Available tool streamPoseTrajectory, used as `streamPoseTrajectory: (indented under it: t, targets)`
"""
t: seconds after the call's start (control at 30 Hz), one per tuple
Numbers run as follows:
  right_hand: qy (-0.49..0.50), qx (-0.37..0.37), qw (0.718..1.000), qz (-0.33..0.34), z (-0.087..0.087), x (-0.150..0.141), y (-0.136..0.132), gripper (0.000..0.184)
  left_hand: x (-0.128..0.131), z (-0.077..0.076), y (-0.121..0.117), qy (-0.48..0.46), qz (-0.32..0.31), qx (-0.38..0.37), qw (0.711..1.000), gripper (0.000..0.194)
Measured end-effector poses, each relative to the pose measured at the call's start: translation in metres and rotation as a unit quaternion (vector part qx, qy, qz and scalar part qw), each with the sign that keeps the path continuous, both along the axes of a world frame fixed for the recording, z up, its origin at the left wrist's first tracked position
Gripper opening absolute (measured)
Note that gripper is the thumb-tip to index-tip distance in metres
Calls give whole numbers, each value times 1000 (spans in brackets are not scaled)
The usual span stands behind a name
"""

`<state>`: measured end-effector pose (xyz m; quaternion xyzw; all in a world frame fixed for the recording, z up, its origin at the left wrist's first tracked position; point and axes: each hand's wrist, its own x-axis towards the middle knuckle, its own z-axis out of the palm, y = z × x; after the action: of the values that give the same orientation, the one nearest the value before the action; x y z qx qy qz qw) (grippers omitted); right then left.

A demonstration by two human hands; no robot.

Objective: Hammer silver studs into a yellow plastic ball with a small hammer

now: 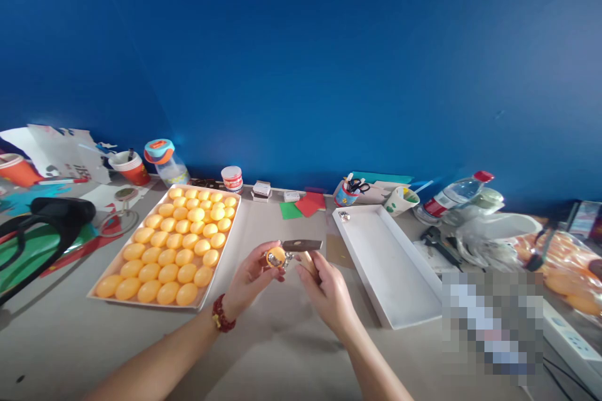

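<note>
My left hand (pixel 256 272) pinches an orange ball (pixel 274 255) that has shiny silver pieces on its near side. In my right hand (pixel 324 285) is a small hammer (pixel 302 245), with a dark bar-shaped head and a pale wooden handle. The head lies level, close beside the ball; I cannot tell whether they touch. More silver bits (pixel 289 257) show between the two hands, too small to name. To the left, a shallow white box (pixel 207 302) holds rows of orange balls (pixel 168 273). On the right stands a long white tray (pixel 399 276) with a silver cluster (pixel 345 216) in its far corner.
Along the wall stand a bottle (pixel 165 161), a red-white tub (pixel 232 178), a pen cup (pixel 347 193) and a paper cup (pixel 402 199). Right of the tray lie a black tool (pixel 439 244), a plastic bottle (pixel 454 197) and a power strip (pixel 571 338).
</note>
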<state>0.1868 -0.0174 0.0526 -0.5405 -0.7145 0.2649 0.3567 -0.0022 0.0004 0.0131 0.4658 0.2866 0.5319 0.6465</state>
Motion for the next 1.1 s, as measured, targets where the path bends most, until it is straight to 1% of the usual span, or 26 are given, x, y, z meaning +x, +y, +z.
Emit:
streamPoseTrajectory:
  t: [0.1, 0.17, 0.3, 0.43, 0.5, 0.53, 0.63, 0.7, 0.77, 0.87, 1.1]
  targets:
    - [90, -76, 993, 18, -1, -1, 3, 26, 0, 1, -1, -13, -27, 5, 1000, 37]
    - [135, -108, 985, 23, -5, -1, 4, 28, 0, 2, -2, -6, -29, 7, 1000, 30]
    - [172, -130, 976, 27, -10, -4, 5, 26, 1, 6, -2, 10, -26, 6, 1000, 25]
    - [197, -147, 969, 37, -8, -6, 3, 26, 0, 3, -2, 0, -23, -4, 1000, 26]
    - [177, -131, 975, 36, -4, -6, 1, 27, 0, -1, -1, -18, -6, -25, 999, 26]
    - [151, -113, 981, 36, -2, -5, 0, 26, -1, -3, 0, -28, 5, -39, 999, 26]
    - [28, -21, 999, 30, 3, -2, -4, 18, -1, -6, 3, -49, 29, -75, 996, 25]
    - [-41, 43, 998, 31, 4, -1, -5, 15, -1, -6, 4, -60, 41, -87, 994, 25]
    - [-77, 83, 993, 32, 4, -1, -6, 15, -1, -4, 6, -69, 54, -91, 992, 26]
    - [-93, 98, 990, 30, 1, 0, -6, 15, -1, -2, 7, -80, 65, -81, 991, 28]
    - [-100, 102, 989, 32, 1, 0, -6, 15, 0, -2, 8, -69, 67, -59, 994, 32]
